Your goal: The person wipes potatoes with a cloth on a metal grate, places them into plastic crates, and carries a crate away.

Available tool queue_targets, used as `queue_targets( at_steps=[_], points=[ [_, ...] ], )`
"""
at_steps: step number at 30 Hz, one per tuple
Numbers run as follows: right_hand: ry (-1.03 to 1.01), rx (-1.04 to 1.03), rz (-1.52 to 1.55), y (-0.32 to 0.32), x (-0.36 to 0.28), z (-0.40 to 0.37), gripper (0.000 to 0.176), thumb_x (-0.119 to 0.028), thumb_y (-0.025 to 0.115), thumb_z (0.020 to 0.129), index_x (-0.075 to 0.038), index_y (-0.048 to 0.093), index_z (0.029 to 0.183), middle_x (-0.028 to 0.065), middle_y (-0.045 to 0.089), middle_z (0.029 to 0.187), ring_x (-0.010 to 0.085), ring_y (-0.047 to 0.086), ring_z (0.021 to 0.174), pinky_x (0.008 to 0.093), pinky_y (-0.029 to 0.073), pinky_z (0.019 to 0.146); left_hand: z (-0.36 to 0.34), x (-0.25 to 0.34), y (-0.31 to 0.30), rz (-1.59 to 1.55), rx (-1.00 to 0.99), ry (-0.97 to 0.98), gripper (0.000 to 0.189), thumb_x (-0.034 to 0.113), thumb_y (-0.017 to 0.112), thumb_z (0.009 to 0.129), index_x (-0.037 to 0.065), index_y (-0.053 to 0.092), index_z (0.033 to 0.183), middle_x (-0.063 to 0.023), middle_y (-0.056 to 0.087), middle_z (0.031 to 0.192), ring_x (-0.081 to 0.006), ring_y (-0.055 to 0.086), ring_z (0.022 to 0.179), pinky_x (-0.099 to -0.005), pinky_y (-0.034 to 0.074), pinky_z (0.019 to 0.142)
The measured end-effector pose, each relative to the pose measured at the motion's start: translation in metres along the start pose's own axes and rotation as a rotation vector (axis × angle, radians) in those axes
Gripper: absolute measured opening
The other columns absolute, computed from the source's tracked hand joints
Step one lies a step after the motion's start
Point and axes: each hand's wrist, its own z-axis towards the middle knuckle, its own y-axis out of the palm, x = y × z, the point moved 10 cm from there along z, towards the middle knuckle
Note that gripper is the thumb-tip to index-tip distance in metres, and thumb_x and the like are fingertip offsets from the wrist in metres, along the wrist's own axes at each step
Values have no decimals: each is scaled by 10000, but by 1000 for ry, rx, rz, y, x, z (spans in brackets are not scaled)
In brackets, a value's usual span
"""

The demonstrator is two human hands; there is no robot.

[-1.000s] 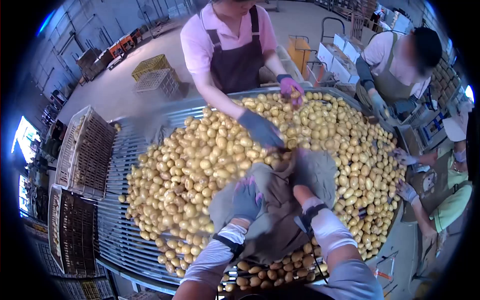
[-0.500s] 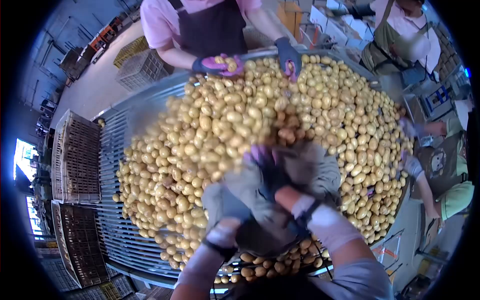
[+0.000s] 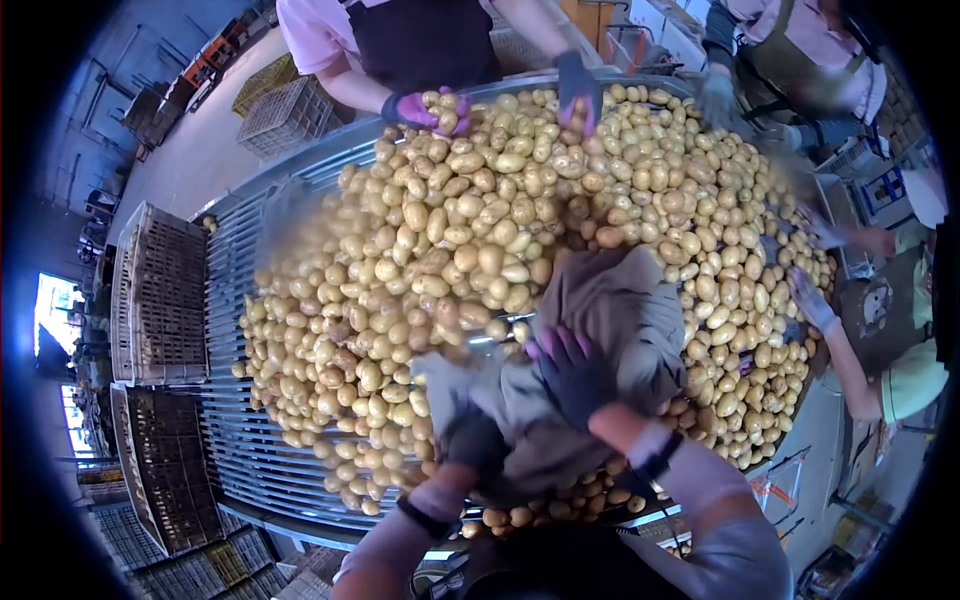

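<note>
A rumpled grey-brown cloth [image 3: 610, 300] lies bunched over a large heap of potatoes [image 3: 380, 300] in front of me. My right hand [image 3: 575, 375], in a dark glove with pink fingertips, rests on top of the cloth with its fingers spread. My left hand [image 3: 473, 438], also gloved, is pressed against the near left part of the cloth. Its fingers are blurred and partly hidden, so their grip does not show. Several potatoes lie close to my body below the cloth.
A slatted metal table [image 3: 240, 430] carries the heap. Plastic crates [image 3: 160, 295] stand along its left side. Across from me a co-worker's gloved hand [image 3: 430, 110] holds potatoes. Another worker's hand [image 3: 815, 300] reaches in from the right.
My right hand has moved right and toward me across the cloth. The cloth's far part now stands more spread out. Metal shows through a gap in the potatoes beside it.
</note>
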Motion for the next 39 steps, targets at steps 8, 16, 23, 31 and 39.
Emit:
queue_targets(
  at_steps=[8,16,23,31,39],
  points=[
    [-66,185,97,-7,24,100,595,-224,622,928,-171,530,1513,171,463,1573,393,426,1435,582,322,1184,71,-5,-115,-301,506,-6,683,433,554,1000,33,444,1542,-226,485,1550,-397,427,1466,-537,272,1239],
    [132,157,212,27,22,40,648,-272,638,934,-180,494,1559,199,407,1618,428,429,1443,587,373,1161,34,3,-37,-488,431,-58,631,373,613,973,52,499,1505,-191,527,1512,-357,484,1424,-429,390,1181],
    [-101,173,214,4,-17,22,594,-262,592,909,-120,573,1486,157,504,1549,373,428,1455,539,346,1182,-5,34,-105,-699,578,82,534,365,621,944,2,620,1335,-278,641,1284,-446,582,1226,-482,434,1100],
    [-55,237,90,2,10,77,542,-242,623,960,-283,565,1497,159,554,1505,358,494,1401,543,323,1194,19,26,-44,8,481,-29,478,509,639,940,78,740,1119,-198,714,1048,-409,658,1062,-543,461,988],
    [12,90,41,-69,77,-29,198,-309,600,964,-178,721,1050,123,687,848,374,680,881,504,544,836,-76,-49,-70,-151,721,-258,400,531,641,963,152,765,999,-183,743,834,-428,714,758,-543,564,690]
  ],
)
